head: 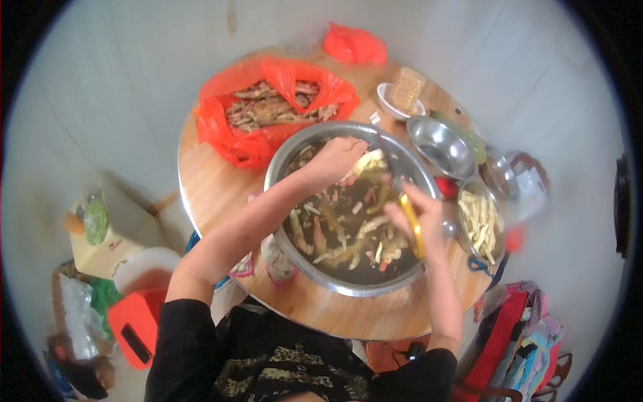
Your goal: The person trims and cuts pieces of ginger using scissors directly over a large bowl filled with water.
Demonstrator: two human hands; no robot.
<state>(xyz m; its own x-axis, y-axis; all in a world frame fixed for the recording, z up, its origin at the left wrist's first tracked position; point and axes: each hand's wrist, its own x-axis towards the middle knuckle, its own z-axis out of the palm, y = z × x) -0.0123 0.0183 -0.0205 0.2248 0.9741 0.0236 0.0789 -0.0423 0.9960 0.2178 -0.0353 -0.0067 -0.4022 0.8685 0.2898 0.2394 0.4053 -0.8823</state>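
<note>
A wide metal basin (346, 287) of murky water holds pale yellow, root-like pieces (374, 226) and pinkish scraps. My left hand (341, 156) reaches over its far side, fingers curled down around a pale piece (370, 161); the fingertips are partly hidden. At the basin's right side, my right hand (421, 211) grips a yellow-handled tool (412, 223). Blur hides its working end, so its kind cannot be told. Behind the basin to the left, an open red plastic bag (221, 135) contains brownish, unpeeled-looking pieces (271, 110).
All this stands on a round wooden table (211, 186). To the right are an oval metal bowl (464, 246) of pale strips (479, 221), a shiny metal bowl (442, 145) and a white bowl (387, 98) with a packaged block (407, 88). A tied red bag (355, 45) sits at the back.
</note>
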